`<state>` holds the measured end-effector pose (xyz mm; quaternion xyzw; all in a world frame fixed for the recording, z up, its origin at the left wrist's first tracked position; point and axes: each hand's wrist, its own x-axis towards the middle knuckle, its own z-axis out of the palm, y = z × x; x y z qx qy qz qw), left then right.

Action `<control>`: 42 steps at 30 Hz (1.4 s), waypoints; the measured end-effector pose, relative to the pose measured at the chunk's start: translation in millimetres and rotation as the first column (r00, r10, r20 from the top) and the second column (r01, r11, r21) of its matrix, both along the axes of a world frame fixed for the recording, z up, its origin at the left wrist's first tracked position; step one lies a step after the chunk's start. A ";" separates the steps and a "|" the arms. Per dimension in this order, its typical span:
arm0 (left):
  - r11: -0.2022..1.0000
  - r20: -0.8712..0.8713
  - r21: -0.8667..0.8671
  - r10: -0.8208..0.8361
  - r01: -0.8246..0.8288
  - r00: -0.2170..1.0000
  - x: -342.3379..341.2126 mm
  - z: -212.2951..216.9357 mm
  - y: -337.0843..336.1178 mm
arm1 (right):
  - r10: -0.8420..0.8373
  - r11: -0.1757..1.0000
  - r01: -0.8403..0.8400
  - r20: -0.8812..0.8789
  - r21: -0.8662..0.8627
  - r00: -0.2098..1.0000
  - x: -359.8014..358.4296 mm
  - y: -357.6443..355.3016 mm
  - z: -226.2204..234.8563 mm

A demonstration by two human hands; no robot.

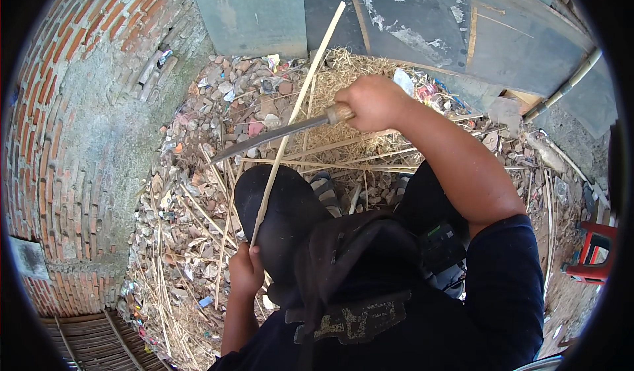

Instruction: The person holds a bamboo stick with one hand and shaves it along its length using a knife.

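My right hand point(373, 101) grips the wooden handle of a long knife point(277, 134), whose grey blade points left and slightly down. The blade crosses a long thin bamboo strip point(298, 103) that runs from my left hand up toward the grey boards. My left hand point(246, 270) holds the lower end of that strip beside my left knee point(274, 202), which is covered in dark trousers. The blade touches the strip about halfway along it.
Rubble, stones, litter and dry bamboo shavings point(198, 193) cover the ground ahead. A brick wall point(72, 127) curves on the left. Grey boards point(422, 21) stand at the back. A red plastic stool point(594, 252) sits at right, a bamboo pole point(561, 90) leans upper right.
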<state>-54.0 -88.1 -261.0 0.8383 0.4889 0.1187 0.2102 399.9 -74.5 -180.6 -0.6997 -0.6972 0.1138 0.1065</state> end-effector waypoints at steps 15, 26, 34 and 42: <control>0.999 0.006 -0.041 0.021 -0.021 1.000 2.8 5.8 -0.6 | 0.029 0.996 -0.019 -0.122 0.085 0.992 1.2 -0.8 -18.0; 0.999 0.044 -0.016 0.038 -0.037 0.998 1.6 0.6 -0.4 | -0.210 0.962 0.249 -0.281 0.112 0.936 45.4 9.6 -26.6; 0.998 0.030 -0.056 0.029 -0.028 0.999 0.5 4.9 -0.5 | 0.009 0.994 -0.005 -0.035 0.108 0.999 -4.1 1.7 -21.4; 1.000 0.022 -0.010 0.008 -0.008 1.000 -1.5 1.6 -0.1 | -0.227 0.965 0.253 -0.260 0.070 0.938 43.4 11.5 -25.6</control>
